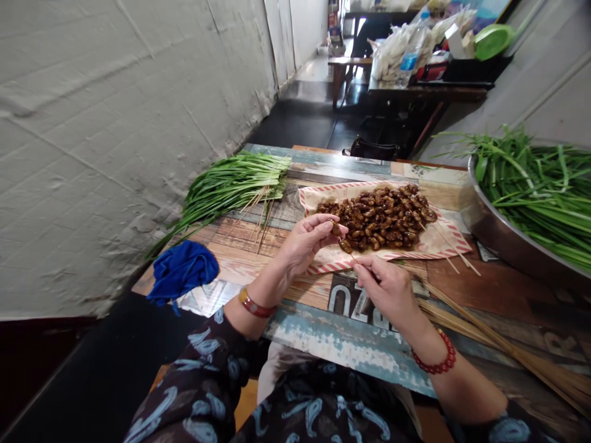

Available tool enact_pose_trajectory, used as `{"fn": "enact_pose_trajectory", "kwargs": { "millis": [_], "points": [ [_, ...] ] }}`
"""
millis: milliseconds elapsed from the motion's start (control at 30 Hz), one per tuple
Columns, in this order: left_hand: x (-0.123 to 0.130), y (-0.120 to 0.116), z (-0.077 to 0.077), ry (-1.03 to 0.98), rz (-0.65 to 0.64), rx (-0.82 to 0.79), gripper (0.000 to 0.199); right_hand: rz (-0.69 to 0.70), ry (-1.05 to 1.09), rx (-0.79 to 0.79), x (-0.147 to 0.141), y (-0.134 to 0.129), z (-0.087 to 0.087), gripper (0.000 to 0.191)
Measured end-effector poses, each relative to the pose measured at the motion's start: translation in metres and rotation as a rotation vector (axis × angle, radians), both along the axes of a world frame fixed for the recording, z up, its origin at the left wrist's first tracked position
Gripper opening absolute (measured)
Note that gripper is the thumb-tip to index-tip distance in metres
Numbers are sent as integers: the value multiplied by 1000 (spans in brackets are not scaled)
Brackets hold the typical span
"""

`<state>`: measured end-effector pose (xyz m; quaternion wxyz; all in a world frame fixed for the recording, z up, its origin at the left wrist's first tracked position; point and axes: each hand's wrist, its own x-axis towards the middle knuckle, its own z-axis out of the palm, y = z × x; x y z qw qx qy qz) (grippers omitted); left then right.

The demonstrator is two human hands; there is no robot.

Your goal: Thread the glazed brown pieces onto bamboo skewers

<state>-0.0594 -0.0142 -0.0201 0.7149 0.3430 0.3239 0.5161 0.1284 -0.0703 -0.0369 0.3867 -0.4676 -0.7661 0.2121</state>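
Observation:
My left hand (310,239) is closed, pinching a glossy brown silkworm pupa (336,230) in its fingertips. A second pupa (345,245) sits just below it on a thin bamboo skewer (353,256). The skewer's lower part is between the fingers of my right hand (385,286), also closed. Right behind both hands, a heap of similar pupae (383,215) lies on a paper sheet with a red-striped border (318,195). Several loaded skewers (446,240) poke out of the heap's right side.
A bundle of bare skewers (489,335) lies at right. Green chives (231,184) and a blue cloth (183,271) are at left on the patchwork table (295,289). A metal basin (484,209) of greens stands at right. A bottle (410,55) and bags occupy a table behind.

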Motion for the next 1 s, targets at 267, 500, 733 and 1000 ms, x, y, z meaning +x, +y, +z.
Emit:
{"fn": "enact_pose_trajectory", "kwargs": {
  "millis": [267, 500, 733, 1000],
  "points": [
    [1, -2, 3, -18, 33, 5, 30, -5, 8, 37, -2, 0, 3, 22],
    [9, -6, -1, -19, -107, -44, 35, -72, 120, -143, -1, 1, 0, 20],
    [14, -11, -4, -43, -185, -67, 28, -66, 131, -168, -3, 0, -2, 20],
    [16, -15, -5, 2, -222, -86, 33, -88, 126, -163, -3, -1, -2, 22]
  ]
}}
